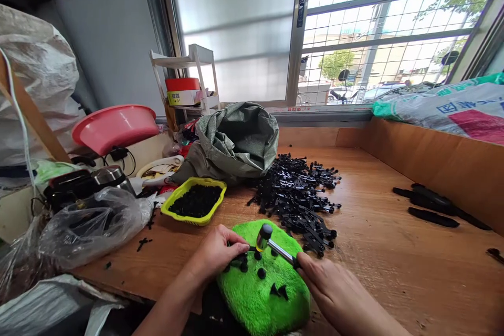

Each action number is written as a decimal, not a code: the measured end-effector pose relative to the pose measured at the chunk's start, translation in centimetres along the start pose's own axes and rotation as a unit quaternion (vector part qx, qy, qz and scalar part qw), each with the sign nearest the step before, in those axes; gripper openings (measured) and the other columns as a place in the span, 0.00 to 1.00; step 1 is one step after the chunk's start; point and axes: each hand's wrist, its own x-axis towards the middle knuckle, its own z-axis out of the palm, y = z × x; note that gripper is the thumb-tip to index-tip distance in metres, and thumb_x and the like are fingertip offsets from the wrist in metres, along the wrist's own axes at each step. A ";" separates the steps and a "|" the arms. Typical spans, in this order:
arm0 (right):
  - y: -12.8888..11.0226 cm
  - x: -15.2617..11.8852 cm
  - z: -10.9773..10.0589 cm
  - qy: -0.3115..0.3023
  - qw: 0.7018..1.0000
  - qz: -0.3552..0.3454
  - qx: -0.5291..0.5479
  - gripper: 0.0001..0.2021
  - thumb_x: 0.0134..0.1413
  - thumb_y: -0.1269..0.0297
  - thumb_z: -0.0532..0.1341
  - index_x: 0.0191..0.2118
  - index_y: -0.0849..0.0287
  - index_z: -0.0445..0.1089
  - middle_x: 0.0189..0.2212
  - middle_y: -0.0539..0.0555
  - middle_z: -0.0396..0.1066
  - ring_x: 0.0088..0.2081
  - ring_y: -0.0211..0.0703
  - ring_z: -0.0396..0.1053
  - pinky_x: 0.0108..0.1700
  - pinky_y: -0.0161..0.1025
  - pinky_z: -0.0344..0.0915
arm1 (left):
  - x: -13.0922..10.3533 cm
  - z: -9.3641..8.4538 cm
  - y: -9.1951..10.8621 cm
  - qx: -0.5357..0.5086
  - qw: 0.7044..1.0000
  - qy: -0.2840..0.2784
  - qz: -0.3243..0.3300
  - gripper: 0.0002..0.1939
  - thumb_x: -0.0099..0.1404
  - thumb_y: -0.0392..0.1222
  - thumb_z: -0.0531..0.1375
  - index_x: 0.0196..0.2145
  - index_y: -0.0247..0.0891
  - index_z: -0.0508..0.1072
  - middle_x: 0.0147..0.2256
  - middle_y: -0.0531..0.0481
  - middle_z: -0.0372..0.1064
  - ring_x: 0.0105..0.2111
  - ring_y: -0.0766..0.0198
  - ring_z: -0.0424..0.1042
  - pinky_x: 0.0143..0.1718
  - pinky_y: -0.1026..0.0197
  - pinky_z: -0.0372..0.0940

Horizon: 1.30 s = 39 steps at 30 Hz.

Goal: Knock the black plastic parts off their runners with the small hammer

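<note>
A small hammer with a black and yellow head and a metal shaft is gripped by its dark handle in my right hand. My left hand pinches a thin black part at the left of a fuzzy green pad. The hammer's head is just right of my left fingertips, close above a small round black piece. Several other small black pieces lie on the pad, among them a round one and a flared pair near its lower right.
Behind the pad a pile of black parts spreads over the wooden table. A yellow basket holds small black pieces. Beyond it sits an open grey-green sack. Plastic bags lie left, and long black pieces at right.
</note>
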 end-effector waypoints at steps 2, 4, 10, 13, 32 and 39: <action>-0.2 0.0 0.3 0.000 1.000 0.004 0.001 0.13 0.60 0.62 0.40 0.32 0.56 0.59 0.21 0.52 0.64 0.23 0.48 0.64 0.23 0.37 0.50 | 0.0 0.0 0.1 0.000 1.000 -0.004 -0.012 0.13 0.50 0.44 0.59 0.28 0.34 0.78 0.21 0.48 0.72 0.20 0.68 0.60 0.21 0.68 0.51; -0.2 0.1 0.7 0.003 1.000 0.014 0.003 0.13 0.60 0.63 0.40 0.33 0.56 0.59 0.21 0.52 0.64 0.23 0.48 0.64 0.23 0.37 0.50 | 0.0 0.1 0.1 -0.005 1.000 -0.008 -0.019 0.13 0.50 0.45 0.58 0.27 0.33 0.78 0.20 0.49 0.71 0.20 0.68 0.58 0.21 0.68 0.50; 0.8 -0.5 1.0 0.027 0.997 0.044 0.055 0.13 0.59 0.60 0.43 0.28 0.55 0.58 0.21 0.51 0.63 0.23 0.47 0.63 0.24 0.37 0.52 | -0.6 -0.1 -0.1 -0.186 0.978 -0.001 -0.093 0.12 0.48 0.44 0.59 0.27 0.32 0.76 0.20 0.52 0.68 0.20 0.70 0.60 0.22 0.69 0.52; 1.7 -1.5 0.6 0.051 0.990 0.057 0.117 0.16 0.62 0.55 0.41 0.29 0.55 0.59 0.23 0.50 0.65 0.26 0.44 0.64 0.28 0.36 0.56 | -1.0 -0.8 0.1 -0.334 0.931 0.016 -0.145 0.15 0.45 0.38 0.61 0.34 0.35 0.74 0.27 0.51 0.71 0.24 0.70 0.64 0.25 0.69 0.55; 4.4 -4.2 1.8 0.085 0.962 0.114 0.233 0.20 0.58 0.49 0.48 0.37 0.59 0.69 0.13 0.47 0.58 0.12 0.39 0.55 0.14 0.31 0.53 | -0.1 2.4 2.3 -0.387 0.906 -0.003 -0.169 0.23 0.41 0.39 0.67 0.33 0.35 0.59 0.19 0.57 0.66 0.19 0.69 0.69 0.18 0.72 0.59; 4.3 -4.3 1.9 0.099 0.962 0.111 0.229 0.19 0.58 0.50 0.48 0.37 0.58 0.69 0.23 0.52 0.67 0.25 0.44 0.65 0.23 0.32 0.61 | 0.2 2.8 2.0 -0.390 0.905 0.008 -0.167 0.22 0.43 0.36 0.66 0.33 0.35 0.58 0.19 0.58 0.64 0.20 0.69 0.69 0.20 0.71 0.61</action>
